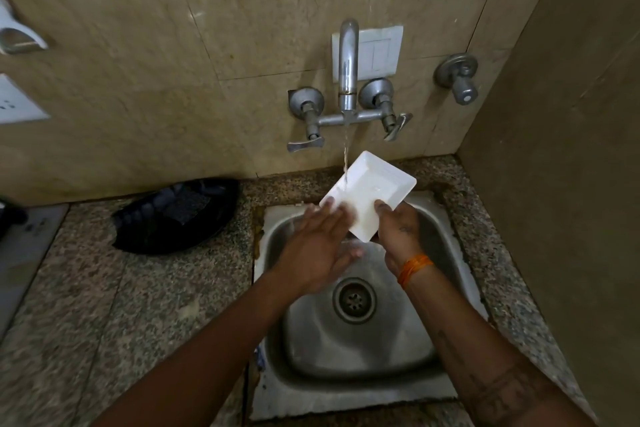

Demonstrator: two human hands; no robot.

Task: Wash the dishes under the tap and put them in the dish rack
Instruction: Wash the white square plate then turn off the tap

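A white square plate [372, 189] is held tilted over the steel sink [360, 340], its left edge under a thin stream of water from the wall tap [347, 69]. My right hand [398, 227] grips the plate's lower right edge, thumb on its face. My left hand [317, 246] lies flat with fingers spread, its fingertips on the plate's lower left part. A black dish rack [176, 215] sits on the counter to the left of the sink.
The granite counter [131, 305] surrounds the sink. The tap has a lever handle on each side [306, 144], [396, 128], and a separate valve [460, 80] sticks out of the tiled wall at right. A side wall closes the right.
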